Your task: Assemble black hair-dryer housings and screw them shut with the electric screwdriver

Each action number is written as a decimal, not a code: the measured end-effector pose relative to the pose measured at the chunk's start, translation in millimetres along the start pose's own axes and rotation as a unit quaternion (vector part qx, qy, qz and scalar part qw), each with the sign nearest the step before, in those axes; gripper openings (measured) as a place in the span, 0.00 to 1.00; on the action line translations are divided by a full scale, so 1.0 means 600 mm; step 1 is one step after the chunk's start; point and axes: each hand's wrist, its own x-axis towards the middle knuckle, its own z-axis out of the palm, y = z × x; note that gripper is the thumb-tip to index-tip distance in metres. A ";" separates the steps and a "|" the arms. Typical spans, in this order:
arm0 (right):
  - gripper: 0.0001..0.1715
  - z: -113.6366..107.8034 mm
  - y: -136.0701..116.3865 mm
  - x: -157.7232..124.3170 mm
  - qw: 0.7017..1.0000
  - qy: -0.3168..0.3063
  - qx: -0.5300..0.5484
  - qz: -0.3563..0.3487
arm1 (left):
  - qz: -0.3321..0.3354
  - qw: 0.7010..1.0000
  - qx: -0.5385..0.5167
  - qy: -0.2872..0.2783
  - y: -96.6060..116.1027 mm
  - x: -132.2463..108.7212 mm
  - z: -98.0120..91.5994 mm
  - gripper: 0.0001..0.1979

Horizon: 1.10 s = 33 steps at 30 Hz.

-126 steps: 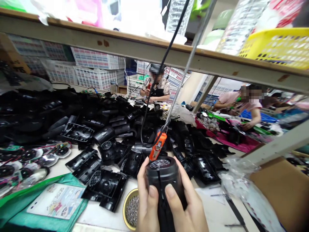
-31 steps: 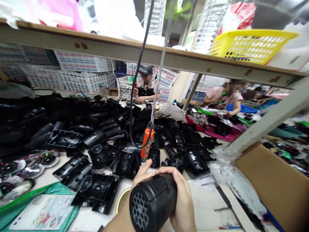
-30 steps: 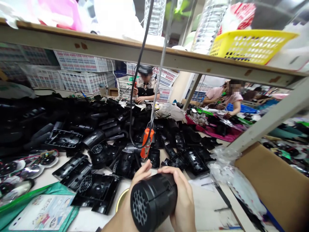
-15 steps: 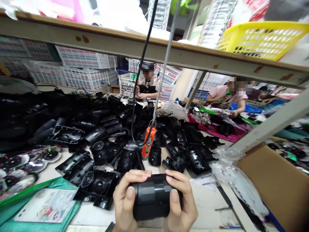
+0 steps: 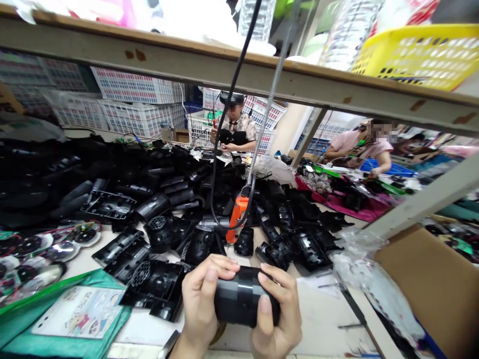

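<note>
Both hands, left hand (image 5: 200, 299) and right hand (image 5: 275, 314), clasp a smooth black cylindrical plastic housing (image 5: 241, 299) low above the table (image 5: 322, 314), before heaped glossy black shells (image 5: 157, 199) and a hanging orange screwdriver (image 5: 238, 218).

I read the black cylindrical plastic housing (image 5: 241, 299) as smooth, semi-matt with a faint sheen | orange plastic screwdriver body (image 5: 238, 219) glossy | silver coiled metal hose (image 5: 270, 97) ribbed, shiny | yellow perforated plastic basket (image 5: 419, 55) glossy | brown cardboard box (image 5: 430, 284) matt | clear crinkled plastic bag (image 5: 368, 284) shiny
</note>
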 end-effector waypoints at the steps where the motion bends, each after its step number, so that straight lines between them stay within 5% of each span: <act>1: 0.15 0.002 0.001 0.000 1.000 0.000 0.000 0.004 | -0.006 1.000 0.002 0.004 0.000 0.002 0.002 0.24; 5: 0.10 0.006 0.003 0.012 0.996 -0.005 0.012 0.087 | -0.041 0.999 0.019 -0.004 0.001 0.010 -0.002 0.24; 9: 0.27 -0.005 0.018 0.052 0.947 -0.050 0.049 0.314 | -0.102 0.983 0.014 -0.155 -0.010 0.004 -0.028 0.22; 11: 0.36 -0.016 0.029 0.075 0.905 -0.087 0.059 0.411 | -0.125 0.966 0.016 -0.225 -0.019 -0.003 -0.037 0.41; 13: 0.41 -0.027 0.036 0.093 0.878 -0.148 0.053 0.452 | -0.147 0.966 0.018 -0.213 -0.023 -0.009 -0.036 0.50; 16: 0.40 -0.038 0.033 0.104 0.872 -0.239 0.072 0.421 | -0.281 0.956 -0.046 -0.067 -0.012 -0.004 -0.017 0.36; 19: 0.35 -0.038 0.024 0.102 0.907 -0.277 0.071 0.309 | -0.480 0.861 -0.166 0.040 0.014 0.010 -0.001 0.28; 21: 0.35 -0.036 0.023 0.100 0.920 -0.293 0.044 0.254 | -0.546 0.802 -0.240 0.033 0.028 0.016 0.000 0.29; 24: 0.37 -0.033 0.029 0.101 0.910 -0.312 0.029 0.273 | -0.580 0.764 -0.281 -0.020 0.033 0.009 -0.008 0.34; 26: 0.39 -0.032 0.029 0.103 0.895 -0.315 0.036 0.314 | -0.563 0.789 -0.243 -0.033 0.028 -0.003 -0.016 0.33; 30: 0.33 -0.029 0.008 0.083 0.888 -0.311 0.059 0.333 | -0.391 0.909 -0.142 -0.030 0.010 -0.036 -0.043 0.26; 33: 0.31 -0.029 -0.002 0.042 0.888 -0.320 0.105 0.314 | -0.300 0.946 -0.099 -0.070 0.000 -0.066 -0.083 0.28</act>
